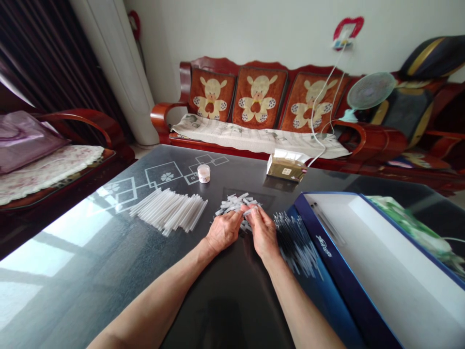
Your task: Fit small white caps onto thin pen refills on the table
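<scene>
My left hand [224,230] and my right hand [264,232] meet over the middle of the dark table, fingertips nearly touching. The right thumb and fingers pinch a short whitish tube-like piece [250,211]. The left fingers are curled closed against it; what they hold is hidden. Just behind the fingers lies a loose heap of short white pieces [232,201]. Left of the hands, long whitish translucent tubes [169,208] lie side by side in a pile. On the right, close to my right wrist, is a spread of thin clear sticks with dark ends [300,247].
A shallow blue box with a white inside [366,242] takes up the table's right side, with a green-and-white packet [410,223] beyond it. Farther back stand a small white jar [204,173] and a tissue pack [286,167]. A white cable [317,145] hangs behind the pack.
</scene>
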The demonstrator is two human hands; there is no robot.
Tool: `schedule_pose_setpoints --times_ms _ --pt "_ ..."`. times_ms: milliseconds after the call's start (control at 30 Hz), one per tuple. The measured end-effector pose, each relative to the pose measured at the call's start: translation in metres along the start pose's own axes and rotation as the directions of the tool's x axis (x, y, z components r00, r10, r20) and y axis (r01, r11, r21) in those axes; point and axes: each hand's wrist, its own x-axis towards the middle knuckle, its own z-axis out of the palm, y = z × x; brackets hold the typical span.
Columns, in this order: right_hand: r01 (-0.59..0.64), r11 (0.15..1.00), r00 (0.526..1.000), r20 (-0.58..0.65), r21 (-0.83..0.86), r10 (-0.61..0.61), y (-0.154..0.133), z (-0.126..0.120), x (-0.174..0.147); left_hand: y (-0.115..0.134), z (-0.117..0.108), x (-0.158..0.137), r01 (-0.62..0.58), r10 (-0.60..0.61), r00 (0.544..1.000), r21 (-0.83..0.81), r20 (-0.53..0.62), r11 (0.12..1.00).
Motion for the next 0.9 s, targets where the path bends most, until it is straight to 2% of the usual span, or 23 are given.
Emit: schedule_pose_setpoints --times_ms 100,167,233,300,400,467,567,667,733,800,900 --pt "-0.003 1.000 1.000 0.003 -0.026 0.004 0.002 -0.002 0.001 0.001 -0.002 0.002 0.007 -0.007 1.000 0.010 0.027 1.000" --pt "0.040 0.998 0.999 -0.012 -0.055 -0.041 0.005 -0.005 -0.001 0.003 -0.003 0.003 0.002 -0.001 0.999 -0.013 0.050 1.000" --pt "0.146 0.982 0.987 -0.043 -0.123 -0.152 0.007 -0.006 -0.004 0.004 -0.005 0.005 0.015 -0.014 0.999 -0.035 0.041 0.999" --pt "0.278 0.933 0.954 -0.043 -0.227 -0.295 0.010 -0.006 -0.009 0.004 -0.008 0.008 0.062 -0.062 0.998 -0.049 -0.005 0.997" --pt "0.429 0.836 0.899 0.070 -0.341 -0.433 0.012 -0.006 -0.014 -0.003 -0.018 0.015 0.168 -0.170 0.984 -0.037 -0.055 0.985" --pt "0.471 0.796 0.880 0.134 -0.381 -0.457 0.013 -0.005 -0.014 -0.013 -0.030 0.020 0.231 -0.230 0.971 0.007 -0.061 0.973" --pt "0.485 0.761 0.870 0.146 -0.431 -0.472 0.015 -0.006 -0.011 -0.029 -0.053 0.022 0.306 -0.300 0.952 0.111 -0.067 0.946" --pt "0.500 0.725 0.862 0.188 -0.474 -0.471 0.015 -0.006 -0.010 -0.038 -0.071 0.012 0.352 -0.342 0.935 0.166 -0.091 0.921" --pt "0.518 0.701 0.852 0.226 -0.490 -0.472 0.013 -0.004 -0.011 -0.035 -0.077 0.000 0.353 -0.348 0.936 0.156 -0.061 0.922" --pt "0.581 0.638 0.809 0.270 -0.506 -0.523 0.010 -0.001 -0.014 -0.027 -0.078 -0.011 0.340 -0.344 0.939 0.156 0.002 0.928" --pt "0.739 0.428 0.668 0.485 -0.520 -0.565 0.004 0.006 -0.021 -0.012 -0.076 -0.023 0.297 -0.322 0.943 0.217 0.089 0.930"
